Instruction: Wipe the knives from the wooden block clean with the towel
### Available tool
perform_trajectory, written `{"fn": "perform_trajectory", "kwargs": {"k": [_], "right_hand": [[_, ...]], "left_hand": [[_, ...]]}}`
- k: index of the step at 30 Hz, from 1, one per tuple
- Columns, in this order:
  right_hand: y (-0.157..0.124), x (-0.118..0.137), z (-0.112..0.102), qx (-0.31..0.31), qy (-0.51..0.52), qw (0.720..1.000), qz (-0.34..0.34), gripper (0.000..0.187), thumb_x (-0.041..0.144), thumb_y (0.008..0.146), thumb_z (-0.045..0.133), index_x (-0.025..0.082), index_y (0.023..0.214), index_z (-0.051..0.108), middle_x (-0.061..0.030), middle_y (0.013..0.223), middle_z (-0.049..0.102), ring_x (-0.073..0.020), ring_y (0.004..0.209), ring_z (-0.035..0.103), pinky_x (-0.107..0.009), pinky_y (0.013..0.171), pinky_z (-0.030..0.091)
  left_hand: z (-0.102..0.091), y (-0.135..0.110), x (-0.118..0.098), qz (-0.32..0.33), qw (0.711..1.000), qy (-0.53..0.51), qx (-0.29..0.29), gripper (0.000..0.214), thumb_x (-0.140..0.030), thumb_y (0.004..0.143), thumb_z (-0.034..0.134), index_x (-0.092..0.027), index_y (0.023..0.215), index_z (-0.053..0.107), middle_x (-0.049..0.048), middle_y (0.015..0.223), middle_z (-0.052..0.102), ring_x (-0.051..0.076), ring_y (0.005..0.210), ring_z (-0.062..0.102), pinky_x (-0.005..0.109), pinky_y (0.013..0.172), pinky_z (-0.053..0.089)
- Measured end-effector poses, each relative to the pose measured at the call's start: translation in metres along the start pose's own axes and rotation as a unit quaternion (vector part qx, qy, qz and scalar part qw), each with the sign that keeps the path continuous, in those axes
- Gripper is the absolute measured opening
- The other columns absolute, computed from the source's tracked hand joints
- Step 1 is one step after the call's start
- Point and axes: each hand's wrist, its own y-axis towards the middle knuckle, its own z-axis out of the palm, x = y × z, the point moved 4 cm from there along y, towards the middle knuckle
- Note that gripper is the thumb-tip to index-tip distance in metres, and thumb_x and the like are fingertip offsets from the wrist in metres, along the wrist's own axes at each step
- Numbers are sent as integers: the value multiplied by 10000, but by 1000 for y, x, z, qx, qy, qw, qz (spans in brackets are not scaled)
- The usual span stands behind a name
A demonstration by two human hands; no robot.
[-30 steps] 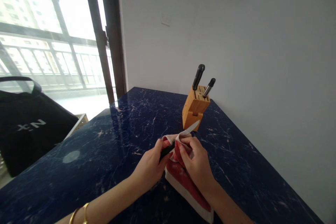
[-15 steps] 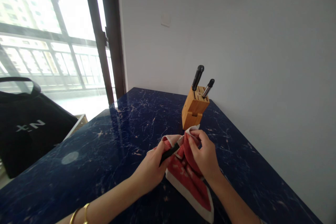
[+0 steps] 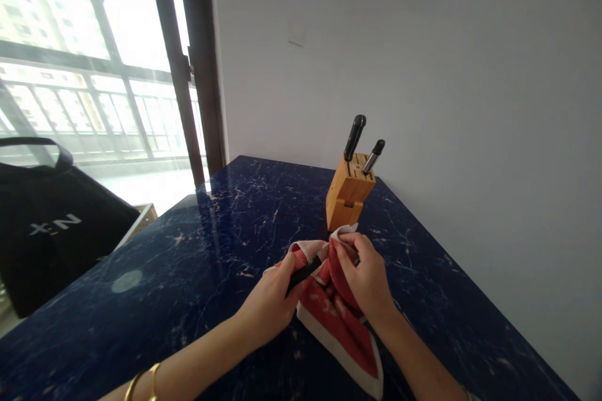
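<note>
My left hand (image 3: 269, 297) grips the black handle of a knife (image 3: 305, 270) just above the dark blue marbled table (image 3: 197, 244). A red cloth with a pale border (image 3: 338, 326) is pinched over the blade by my right hand (image 3: 364, 279), so the blade is hidden. The cloth's lower end trails on the table toward me. Just beyond my hands stands a wooden knife block (image 3: 348, 193) holding a black-handled knife (image 3: 354, 136) and a tool with a steel and black handle (image 3: 374, 155).
A black bag (image 3: 51, 219) stands past the table's left edge, in front of a large window (image 3: 70, 56) with a dark frame. A white wall (image 3: 423, 75) runs along the table's far and right sides.
My right hand has slid the cloth along the blade toward its tip. The bare tip seen a second ago is now covered. My left hand has stayed put.
</note>
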Motion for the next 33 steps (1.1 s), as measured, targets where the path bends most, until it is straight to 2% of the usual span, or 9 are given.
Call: {"fn": "perform_trajectory", "kwargs": {"k": [5, 13, 23, 33], "right_hand": [[6, -14, -10, -39, -22, 999, 29, 128, 291, 828, 460, 200, 848, 547, -48, 825, 609, -184, 772, 569, -318, 717, 440], [-4, 6, 6, 30, 13, 999, -22, 74, 228, 816, 480, 211, 858, 538, -32, 845, 583, -167, 802, 563, -294, 737, 439], [12, -25, -20, -52, -43, 997, 41, 113, 293, 827, 469, 201, 844, 532, -32, 802, 589, -174, 740, 555, -300, 693, 424], [10, -22, -18, -57, -30, 997, 43, 114, 299, 821, 468, 197, 815, 518, -21, 775, 588, -161, 706, 547, -277, 659, 416]], "left_hand": [[1, -1, 0, -1, 1000, 6, -2, 100, -174, 815, 407, -219, 901, 429, 21, 856, 606, 178, 805, 576, 257, 669, 415], [0, 1, 0, 4, 1000, 2, 5, 176, -133, 799, 412, -227, 948, 415, 20, 927, 605, 177, 858, 564, 251, 695, 409], [1, -2, 0, 20, 1000, 24, 3, 93, -161, 825, 406, -226, 891, 414, 4, 859, 587, 172, 806, 551, 255, 679, 396], [4, -2, 4, 11, 1000, 25, 8, 112, -149, 805, 422, -227, 886, 414, -1, 836, 572, 173, 781, 535, 261, 678, 381]]}}
